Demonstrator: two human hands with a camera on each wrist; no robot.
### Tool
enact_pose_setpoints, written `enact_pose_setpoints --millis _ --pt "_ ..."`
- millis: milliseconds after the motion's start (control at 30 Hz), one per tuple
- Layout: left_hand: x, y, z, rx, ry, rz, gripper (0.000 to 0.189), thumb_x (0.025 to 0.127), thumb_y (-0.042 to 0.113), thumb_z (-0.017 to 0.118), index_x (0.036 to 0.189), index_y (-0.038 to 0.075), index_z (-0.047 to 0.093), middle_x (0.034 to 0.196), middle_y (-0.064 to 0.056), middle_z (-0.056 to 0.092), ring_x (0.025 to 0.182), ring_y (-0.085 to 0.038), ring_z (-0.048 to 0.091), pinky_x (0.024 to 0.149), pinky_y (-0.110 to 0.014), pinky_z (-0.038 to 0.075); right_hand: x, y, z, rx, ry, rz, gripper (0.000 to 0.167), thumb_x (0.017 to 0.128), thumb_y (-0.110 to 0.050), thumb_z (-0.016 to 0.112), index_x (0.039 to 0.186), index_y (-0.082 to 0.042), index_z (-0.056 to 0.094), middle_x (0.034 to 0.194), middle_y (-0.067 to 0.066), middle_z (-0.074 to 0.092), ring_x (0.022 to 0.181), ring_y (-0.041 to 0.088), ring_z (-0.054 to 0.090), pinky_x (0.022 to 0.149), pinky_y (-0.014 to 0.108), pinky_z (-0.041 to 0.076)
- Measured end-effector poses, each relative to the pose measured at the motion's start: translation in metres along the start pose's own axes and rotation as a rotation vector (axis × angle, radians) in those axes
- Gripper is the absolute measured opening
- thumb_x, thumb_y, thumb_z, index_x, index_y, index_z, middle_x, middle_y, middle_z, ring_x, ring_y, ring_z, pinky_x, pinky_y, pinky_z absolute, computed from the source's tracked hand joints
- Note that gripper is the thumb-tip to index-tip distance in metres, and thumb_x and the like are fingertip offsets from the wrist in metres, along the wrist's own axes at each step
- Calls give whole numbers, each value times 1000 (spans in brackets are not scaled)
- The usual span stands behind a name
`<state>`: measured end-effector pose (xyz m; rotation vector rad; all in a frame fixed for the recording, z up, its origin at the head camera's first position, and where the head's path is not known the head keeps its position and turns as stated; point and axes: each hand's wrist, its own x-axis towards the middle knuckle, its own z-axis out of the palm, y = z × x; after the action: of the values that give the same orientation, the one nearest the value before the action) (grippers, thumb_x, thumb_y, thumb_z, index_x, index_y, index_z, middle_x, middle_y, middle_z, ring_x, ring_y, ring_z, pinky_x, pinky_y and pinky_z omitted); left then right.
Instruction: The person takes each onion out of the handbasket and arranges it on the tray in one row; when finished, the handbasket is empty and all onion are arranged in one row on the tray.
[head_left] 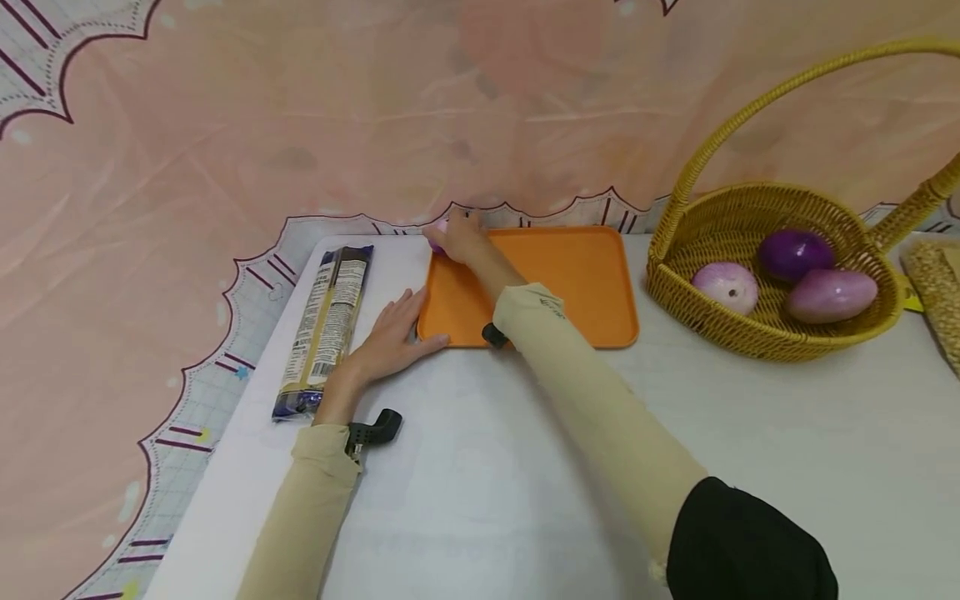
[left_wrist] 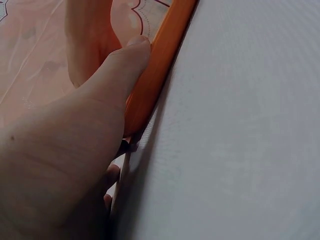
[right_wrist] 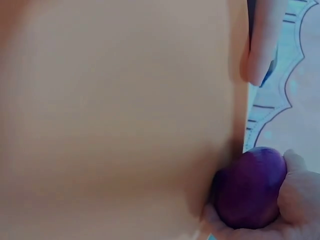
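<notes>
Currently, my right hand [head_left: 463,237] grips a purple vegetable [right_wrist: 249,190] at a corner of the orange tray [head_left: 573,287], beyond my left hand [head_left: 390,337], which rests, fingers outstretched, against its edge. A packet [head_left: 327,321] lies beside that hand; a basket [head_left: 712,327] stands right of both.

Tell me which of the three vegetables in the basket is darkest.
The deep-purple vegetable at the back of the yellow wicker basket; the rounder vegetable at front left and the longer vegetable at front right are both paler.
</notes>
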<state>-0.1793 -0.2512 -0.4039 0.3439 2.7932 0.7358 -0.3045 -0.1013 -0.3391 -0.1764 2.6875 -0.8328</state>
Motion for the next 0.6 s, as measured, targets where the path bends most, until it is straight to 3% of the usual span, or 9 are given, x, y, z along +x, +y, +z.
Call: enact_pose_setpoints --millis 133,233,400,600 --pt "1 1 0 4 -1 4 94 90 59 56 158 14 7 165 -5 11 154 -24 1 126 -45 -1 18 2 14 -32 52 -39 74 95 -55 49 153 -15 25 155 16 22 141 33 31 122 38 28" --pt "0 1 0 5 2 5 94 90 58 56 158 14 7 165 -6 11 154 -24 1 126 -45 -1 25 5 21 22 71 -60 75 91 -53 58 151 -20 28 153 15 24 137 34 34 119 41 33" --pt "-2 2 0 -2 7 10 94 91 57 57 157 12 8 165 -9 12 154 -26 2 126 -46 0 25 11 25 31 138 -146 69 86 -44 70 144 -23 38 145 16 32 126 34 44 110 40 42" --pt "-1 1 1 7 5 10 94 91 57 56 157 12 7 165 -8 11 154 -26 2 126 -45 -1 24 15 25 -25 169 -194 67 84 -40 74 140 -26 40 141 16 32 120 36 47 106 43 45"
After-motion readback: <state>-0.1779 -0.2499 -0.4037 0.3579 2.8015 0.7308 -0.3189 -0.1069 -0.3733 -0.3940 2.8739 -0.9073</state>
